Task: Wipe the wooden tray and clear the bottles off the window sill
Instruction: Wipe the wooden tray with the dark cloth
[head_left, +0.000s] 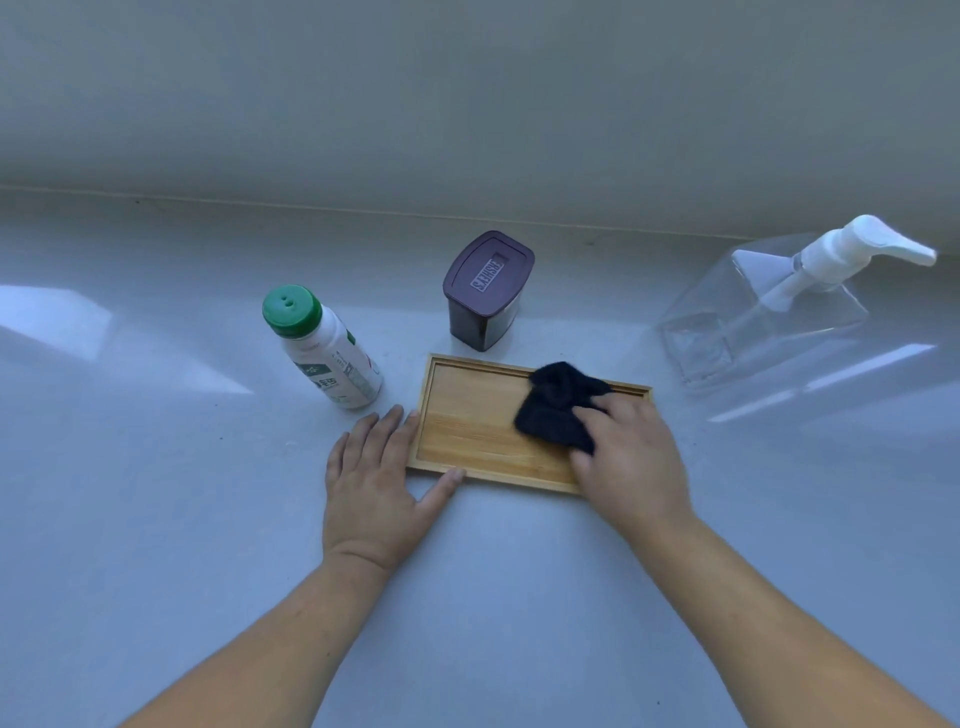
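Two hands are yours: your right hand presses a black cloth on the wooden tray, your left hand lies flat, fingers spread, touching its edge.

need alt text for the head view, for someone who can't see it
The right hand presses a dark cloth onto a wooden tray while the left hand steadies its left end. Behind it on the pale sill stand a green-capped bottle, a dark lidded container and a clear pump bottle.

Tray front-centre w/ cloth on it; jar behind, bottle left, pump bottle far right.
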